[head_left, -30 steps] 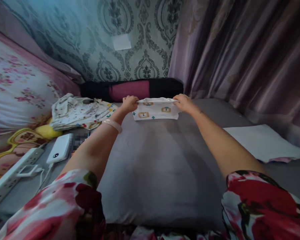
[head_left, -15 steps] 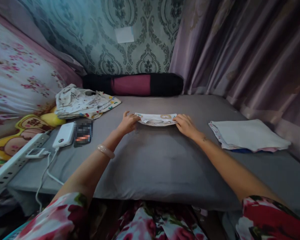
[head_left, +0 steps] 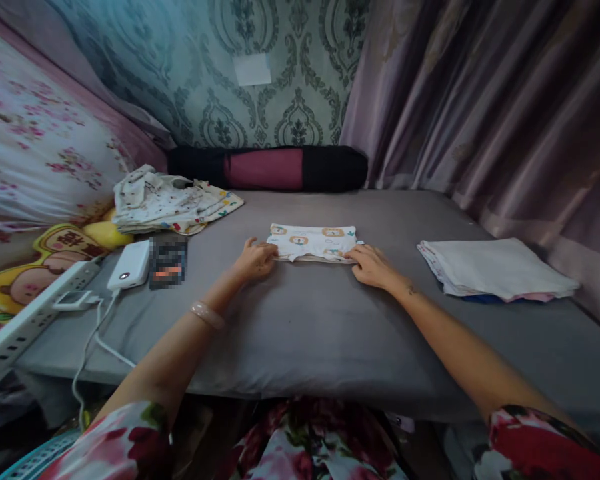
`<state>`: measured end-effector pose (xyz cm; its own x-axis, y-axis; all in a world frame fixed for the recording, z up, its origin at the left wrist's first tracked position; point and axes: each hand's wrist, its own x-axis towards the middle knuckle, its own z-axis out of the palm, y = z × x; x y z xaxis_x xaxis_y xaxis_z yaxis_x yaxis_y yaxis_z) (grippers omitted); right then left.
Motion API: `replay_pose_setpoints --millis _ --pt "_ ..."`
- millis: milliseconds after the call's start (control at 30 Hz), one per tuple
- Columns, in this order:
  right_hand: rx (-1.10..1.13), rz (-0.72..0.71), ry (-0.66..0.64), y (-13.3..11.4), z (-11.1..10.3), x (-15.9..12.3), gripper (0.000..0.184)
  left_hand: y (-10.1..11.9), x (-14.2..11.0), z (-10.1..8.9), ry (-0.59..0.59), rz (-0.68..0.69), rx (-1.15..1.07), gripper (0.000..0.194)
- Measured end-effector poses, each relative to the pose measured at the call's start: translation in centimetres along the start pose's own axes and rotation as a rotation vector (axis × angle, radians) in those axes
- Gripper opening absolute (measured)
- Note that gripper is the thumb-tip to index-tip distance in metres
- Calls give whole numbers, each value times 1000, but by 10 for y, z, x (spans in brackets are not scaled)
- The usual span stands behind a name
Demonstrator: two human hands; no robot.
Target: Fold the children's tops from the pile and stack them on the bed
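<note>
A folded white cloth [head_left: 313, 241] printed with orange-brown animal faces and small green marks lies on the grey-covered surface in front of me. My left hand [head_left: 258, 260] is closed at its left near corner, fingertips on the fabric. At the right near corner, my right hand [head_left: 374, 265] pinches the edge between thumb and fingers. The near edge is slightly uneven, with a small notch and layers showing beneath. Whether it is a garment or a plain cloth I cannot tell.
Folded cloths [head_left: 500, 270] lie stacked at the right. A loose pile of printed cloths [head_left: 165, 203] sits back left. Nearer left are a white power bank [head_left: 130, 265], a blurred-out dark object [head_left: 168, 262] and a power strip [head_left: 40, 313] with cables. A black-and-maroon bolster [head_left: 265, 169] lines the wall.
The cloth was held up almost edge-on between both hands. Now it lies flatter with its printed face showing, and both hands have come down a little towards me.
</note>
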<state>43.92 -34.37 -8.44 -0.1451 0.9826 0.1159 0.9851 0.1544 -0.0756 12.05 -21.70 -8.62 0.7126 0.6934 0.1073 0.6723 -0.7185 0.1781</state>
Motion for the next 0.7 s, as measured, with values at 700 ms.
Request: replay_pose_setpoints --millis 700 --pt "84 187 -15 -50 43 114 51 60 108 43 62 -182 12 35"
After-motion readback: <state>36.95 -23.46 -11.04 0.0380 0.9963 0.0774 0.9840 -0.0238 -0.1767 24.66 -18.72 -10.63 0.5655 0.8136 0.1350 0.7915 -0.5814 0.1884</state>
